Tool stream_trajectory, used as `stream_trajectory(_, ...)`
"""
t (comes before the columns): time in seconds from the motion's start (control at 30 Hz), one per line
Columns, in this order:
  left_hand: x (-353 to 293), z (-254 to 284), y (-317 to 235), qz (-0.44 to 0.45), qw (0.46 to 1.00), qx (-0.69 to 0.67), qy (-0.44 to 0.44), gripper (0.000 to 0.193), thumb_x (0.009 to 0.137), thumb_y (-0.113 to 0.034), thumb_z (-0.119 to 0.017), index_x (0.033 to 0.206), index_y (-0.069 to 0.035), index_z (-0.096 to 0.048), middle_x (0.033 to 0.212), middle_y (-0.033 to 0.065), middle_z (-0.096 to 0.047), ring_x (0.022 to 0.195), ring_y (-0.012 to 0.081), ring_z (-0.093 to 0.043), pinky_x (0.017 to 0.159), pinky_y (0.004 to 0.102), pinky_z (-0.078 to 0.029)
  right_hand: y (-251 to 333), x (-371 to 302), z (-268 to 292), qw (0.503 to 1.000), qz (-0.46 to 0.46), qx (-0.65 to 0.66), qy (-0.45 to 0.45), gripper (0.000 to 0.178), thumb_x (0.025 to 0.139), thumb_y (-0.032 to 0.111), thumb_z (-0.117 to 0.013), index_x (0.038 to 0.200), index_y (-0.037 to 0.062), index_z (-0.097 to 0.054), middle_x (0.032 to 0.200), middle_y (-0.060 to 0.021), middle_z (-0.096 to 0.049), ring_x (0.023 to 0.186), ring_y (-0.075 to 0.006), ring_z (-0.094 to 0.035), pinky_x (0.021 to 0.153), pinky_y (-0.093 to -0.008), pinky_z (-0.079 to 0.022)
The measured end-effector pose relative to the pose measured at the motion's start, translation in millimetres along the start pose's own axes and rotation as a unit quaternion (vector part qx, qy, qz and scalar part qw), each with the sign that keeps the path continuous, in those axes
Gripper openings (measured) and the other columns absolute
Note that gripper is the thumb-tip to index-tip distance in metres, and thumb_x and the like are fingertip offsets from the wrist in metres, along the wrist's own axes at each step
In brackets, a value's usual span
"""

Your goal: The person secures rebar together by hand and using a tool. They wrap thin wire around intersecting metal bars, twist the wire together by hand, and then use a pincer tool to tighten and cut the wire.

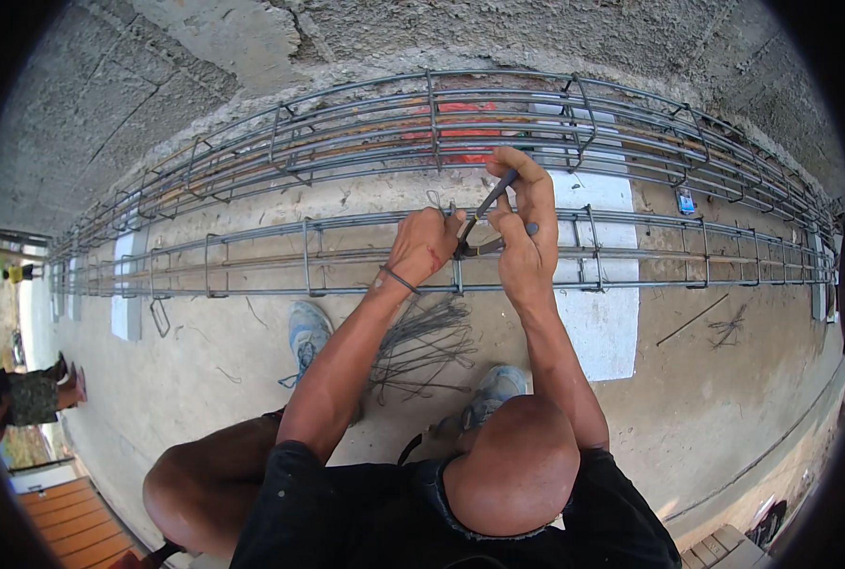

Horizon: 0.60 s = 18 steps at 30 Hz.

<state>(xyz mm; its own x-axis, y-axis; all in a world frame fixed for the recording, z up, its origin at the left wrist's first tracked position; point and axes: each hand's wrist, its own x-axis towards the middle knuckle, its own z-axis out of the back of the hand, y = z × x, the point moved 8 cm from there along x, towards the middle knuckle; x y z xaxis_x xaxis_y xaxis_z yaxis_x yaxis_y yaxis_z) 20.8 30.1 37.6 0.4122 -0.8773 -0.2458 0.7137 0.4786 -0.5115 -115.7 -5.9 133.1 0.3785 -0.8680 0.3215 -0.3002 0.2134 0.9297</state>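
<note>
1. Dark-handled pincers [493,197] sit in the right hand [533,251], whose fingers point up and curl loosely about the spread handles – one handle rises past the fingers, the other ends against the palm.
2. The left hand [420,245] is bent in narrow, knuckles up, close beside the pincers' head; I cannot tell what, if anything, is pinched between its fingers.
3. Both forearms slant inward from the lower edge, the left leaning more than the right, and meet over the near steel cage [365,254]. The pincers' head is at one of its square ties, around the middle of its length.
4. Nearest the body, the cage's lower bar runs just past the wrists; above, a strip of space separates it from the far steel cage [346,133], and the right fingertips reach that cage's lower edge in view.
5. Below the hands, a bundle of wire [422,346] lies on the concrete floor [214,346], between the two shoes [308,332].
6. A white block [598,337] extends under the near cage on the right; a rough wall [555,38] bounds the far side.
</note>
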Motion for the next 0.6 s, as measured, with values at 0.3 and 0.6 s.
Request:
stream_trajectory(0.3, 8, -15, 27, -0.035, 0.981, -0.189, 0.039, 0.052, 0.091, -0.042, -0.055, 0.085, 0.007, -0.069, 0.07, 0.0161, -0.066, 0.066, 0.0222, -0.067, 0.055, 0.034, -0.052, -2, 27, 10, 0.999, -0.038, 0.03, -0.014, 0.064, 0.067, -0.002, -0.035, 0.13, -0.0019, -0.045, 0.126, -0.0106, -0.049, 0.116, -0.0191, -0.047, 0.069, -0.0199, -0.037)
stream_trajectory(0.6, 1, -21, 24, 0.012, 0.938, -0.337, 0.076, 0.053, 0.093, -0.039, -0.055, 0.083, 0.012, -0.065, 0.069, 0.0165, -0.064, 0.057, 0.0191, -0.065, 0.051, 0.0265, -0.054, -2, 21, 4, 0.997, -0.03, 0.068, -0.001, 0.059, 0.069, -0.004, -0.034, 0.127, -0.003, -0.046, 0.123, -0.0104, -0.051, 0.114, -0.0194, -0.048, 0.076, -0.0241, -0.042)
